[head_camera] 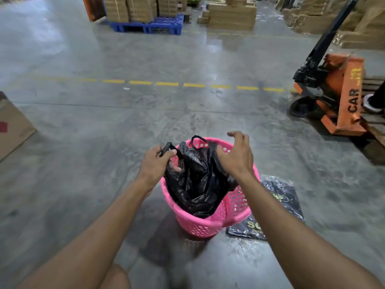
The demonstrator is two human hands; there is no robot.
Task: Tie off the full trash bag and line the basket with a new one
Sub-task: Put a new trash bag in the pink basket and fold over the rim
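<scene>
A pink perforated basket (210,224) stands on the concrete floor in front of me, tilted a little toward me. A crumpled black trash bag (195,180) fills it, with two loop handles sticking up. My left hand (156,163) is shut on the bag's left handle at the basket's left rim. My right hand (237,155) hovers over the bag's right side with fingers spread, just right of the free handle; whether it touches the plastic is unclear. A flat black packet of new bags (277,205) with yellow print lies on the floor against the basket's right side.
An orange pallet jack (341,94) stands at the right, with another person's foot (373,103) beside it. A cardboard box (12,126) sits at the left edge. Far back are a blue pallet (150,26) and stacked cartons. A dashed yellow line (166,84) crosses the floor.
</scene>
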